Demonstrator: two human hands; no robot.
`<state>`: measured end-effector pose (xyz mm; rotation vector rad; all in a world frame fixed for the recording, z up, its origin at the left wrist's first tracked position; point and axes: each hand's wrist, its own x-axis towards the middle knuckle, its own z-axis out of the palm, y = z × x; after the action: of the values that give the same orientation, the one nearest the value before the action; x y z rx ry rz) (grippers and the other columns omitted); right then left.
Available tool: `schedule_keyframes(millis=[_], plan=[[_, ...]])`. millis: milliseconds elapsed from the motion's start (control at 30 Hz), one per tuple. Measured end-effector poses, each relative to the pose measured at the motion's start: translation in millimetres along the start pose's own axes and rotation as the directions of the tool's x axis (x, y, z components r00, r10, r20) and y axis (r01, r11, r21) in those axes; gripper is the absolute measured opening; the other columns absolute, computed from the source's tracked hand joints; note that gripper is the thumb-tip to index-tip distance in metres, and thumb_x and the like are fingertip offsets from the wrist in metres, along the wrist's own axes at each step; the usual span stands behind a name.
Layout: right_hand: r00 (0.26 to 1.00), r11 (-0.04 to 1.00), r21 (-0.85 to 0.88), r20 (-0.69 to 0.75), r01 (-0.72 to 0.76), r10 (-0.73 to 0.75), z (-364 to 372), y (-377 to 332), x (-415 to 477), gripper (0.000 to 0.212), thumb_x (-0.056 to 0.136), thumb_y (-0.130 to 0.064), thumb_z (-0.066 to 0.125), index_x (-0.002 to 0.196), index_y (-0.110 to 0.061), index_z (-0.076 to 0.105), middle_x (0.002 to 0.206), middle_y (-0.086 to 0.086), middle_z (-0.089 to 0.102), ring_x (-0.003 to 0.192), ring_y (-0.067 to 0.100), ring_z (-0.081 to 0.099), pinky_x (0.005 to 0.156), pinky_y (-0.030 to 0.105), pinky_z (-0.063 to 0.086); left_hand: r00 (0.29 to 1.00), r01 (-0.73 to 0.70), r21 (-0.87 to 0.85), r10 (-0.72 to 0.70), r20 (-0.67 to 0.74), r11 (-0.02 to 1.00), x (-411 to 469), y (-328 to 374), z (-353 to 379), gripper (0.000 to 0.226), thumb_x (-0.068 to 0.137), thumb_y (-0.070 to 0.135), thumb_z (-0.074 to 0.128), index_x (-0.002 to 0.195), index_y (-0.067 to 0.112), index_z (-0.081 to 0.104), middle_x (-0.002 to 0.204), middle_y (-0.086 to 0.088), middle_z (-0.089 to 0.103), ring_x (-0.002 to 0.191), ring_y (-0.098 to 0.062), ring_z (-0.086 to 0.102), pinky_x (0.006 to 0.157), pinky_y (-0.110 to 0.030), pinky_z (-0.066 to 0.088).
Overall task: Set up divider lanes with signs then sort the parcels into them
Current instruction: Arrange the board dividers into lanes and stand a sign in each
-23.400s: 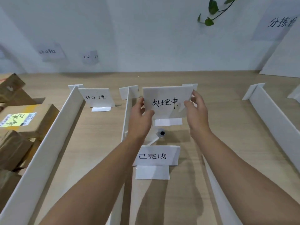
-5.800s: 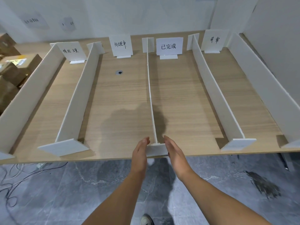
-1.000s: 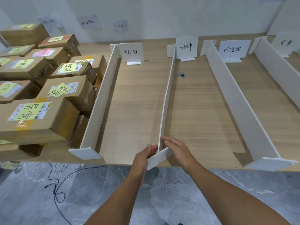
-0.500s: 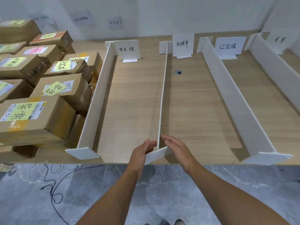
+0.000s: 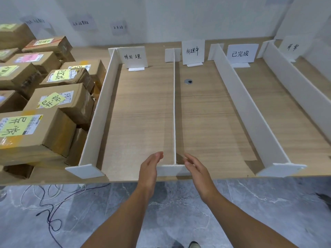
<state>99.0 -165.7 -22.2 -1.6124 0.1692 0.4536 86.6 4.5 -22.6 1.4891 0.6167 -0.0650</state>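
Divider (image 5: 174,113) under your hands: a thin white board, upright, seen edge-on. It runs near to far across the wooden table (image 5: 143,108), between the first two lanes from the left. Its flat foot (image 5: 170,170) sits at the table's near edge.

Your left hand (image 5: 149,169) is at the foot's left end and your right hand (image 5: 196,169) at its right end, palms facing each other. Contact with the foot cannot be told. Left fingers (image 5: 158,156) are straight and pressed together; right fingers (image 5: 189,158) are loosely extended and slightly spread. Neither hand grips anything, and the fingertips stand apart from the upright board.

At the far end one handwritten sign stands per lane — first sign (image 5: 133,57), second sign (image 5: 193,51), third sign (image 5: 240,53), fourth sign (image 5: 292,47).

Parcels (image 5: 53,101) — brown cartons with yellow labels — are stacked at the left, outside the leftmost divider (image 5: 100,111).
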Motion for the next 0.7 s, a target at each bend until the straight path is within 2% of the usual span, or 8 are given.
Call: schedule_keyframes(millis=[67, 167, 267, 367, 433, 567, 700], plan=[[1.0, 1.0, 0.002, -0.031, 0.0, 0.0, 1.2, 2.1, -4.1, 0.033, 0.104, -0.03, 0.051, 0.135, -0.041, 0.054, 0.128, -0.016, 0.057, 0.116, -0.004, 0.051, 0.08, 0.012, 0.041, 0.999, -0.03, 0.012, 0.031, -0.019, 0.999, -8.6, -8.4, -2.8, 0.026, 0.103, 0.034, 0.052, 0.123, 0.029, 0.067, 0.122, 0.016, 0.065, 0.113, 0.006, 0.053, 0.095, -0.019, 0.035], [0.995, 1.0, 0.021, -0.096, 0.002, 0.001, 2.4, 3.7, -6.8, 0.035, 0.104, -0.031, 0.052, 0.137, -0.042, 0.051, 0.123, -0.021, 0.057, 0.112, -0.006, 0.051, 0.078, 0.013, 0.041, 0.998, -0.057, 0.082, 0.059, -0.014, 0.995, -17.2, -18.6, -3.0, 0.03, 0.102, 0.032, 0.055, 0.132, 0.027, 0.062, 0.128, 0.016, 0.06, 0.109, 0.011, 0.051, 0.089, -0.008, 0.035], [0.99, 0.999, 0.032, -0.138, -0.004, 0.009, 0.4, 5.8, -7.8, 0.037, 0.103, -0.031, 0.053, 0.138, -0.041, 0.05, 0.12, -0.022, 0.057, 0.105, -0.007, 0.053, 0.076, 0.014, 0.042, 0.998, -0.063, 0.127, 0.063, 0.002, 0.99, -22.3, -21.1, 1.1, 0.038, 0.102, 0.035, 0.054, 0.139, 0.026, 0.056, 0.133, 0.015, 0.056, 0.119, 0.0, 0.05, 0.097, -0.016, 0.034], [0.991, 1.0, 0.021, -0.136, -0.019, 0.021, -0.8, 7.9, -9.4, 0.036, 0.103, -0.034, 0.053, 0.139, -0.038, 0.053, 0.118, -0.025, 0.055, 0.102, -0.011, 0.051, 0.076, 0.011, 0.04, 0.998, -0.057, 0.131, 0.058, -0.009, 0.99, -25.8, -20.4, 6.4, 0.038, 0.102, 0.038, 0.054, 0.139, 0.028, 0.056, 0.131, 0.016, 0.055, 0.12, -0.005, 0.049, 0.098, -0.021, 0.036], [0.99, 0.999, 0.023, -0.142, -0.024, 0.027, -0.1, 9.1, -10.1, 0.035, 0.103, -0.036, 0.053, 0.139, -0.037, 0.054, 0.117, -0.026, 0.055, 0.102, -0.012, 0.051, 0.076, 0.011, 0.04, 0.999, -0.051, 0.13, 0.053, -0.01, 0.99, -27.9, -20.4, 10.4, 0.038, 0.101, 0.04, 0.054, 0.137, 0.029, 0.057, 0.13, 0.013, 0.058, 0.114, -0.004, 0.053, 0.094, -0.019, 0.04], [0.989, 1.0, 0.01, -0.144, -0.028, 0.03, 1.3, 10.0, -10.1, 0.033, 0.103, -0.037, 0.052, 0.137, -0.037, 0.054, 0.121, -0.022, 0.056, 0.104, -0.009, 0.051, 0.074, 0.012, 0.042, 0.998, -0.045, 0.117, 0.048, -0.028, 0.992, -26.3, -18.2, 14.7, 0.037, 0.101, 0.04, 0.054, 0.137, 0.031, 0.055, 0.124, 0.014, 0.059, 0.102, 0.005, 0.055, 0.075, -0.01, 0.043], [0.989, 0.999, 0.01, -0.144, -0.033, 0.034, 1.2, 9.9, -7.2, 0.033, 0.103, -0.038, 0.051, 0.136, -0.038, 0.054, 0.122, -0.021, 0.056, 0.105, -0.006, 0.053, 0.074, 0.012, 0.042, 0.998, -0.054, 0.159, 0.06, -0.033, 0.986, -19.6, -14.2, 15.0, 0.038, 0.102, 0.04, 0.053, 0.139, 0.03, 0.053, 0.127, 0.01, 0.059, 0.1, 0.003, 0.056, 0.07, -0.008, 0.043]])
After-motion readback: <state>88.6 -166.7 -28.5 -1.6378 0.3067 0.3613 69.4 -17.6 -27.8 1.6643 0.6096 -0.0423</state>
